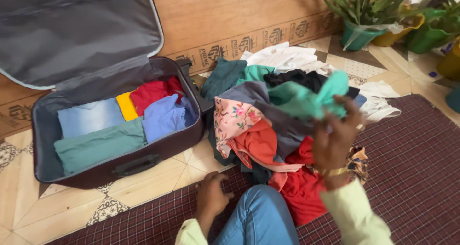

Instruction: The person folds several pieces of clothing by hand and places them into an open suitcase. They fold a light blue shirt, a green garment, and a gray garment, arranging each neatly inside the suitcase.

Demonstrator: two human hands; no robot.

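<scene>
- Open suitcase [120, 144] on the tiled floor, lid against the wall — folded clothes fill it, bare tile before its front edge.
- Left hand [212, 195] rests on the checked mat [412, 178], fingers curled.
- Right hand [335, 135] lifts a green garment [306, 99] above the clothes pile [258, 130], fingers pinching it — open mat to the right.

Only packaging-type thing here is the flat brown cardboard [249, 20] standing along the far side behind the suitcase, with a strip of repeated dark printed logos [268, 38] running along its lower edge. No screens or signs.
</scene>
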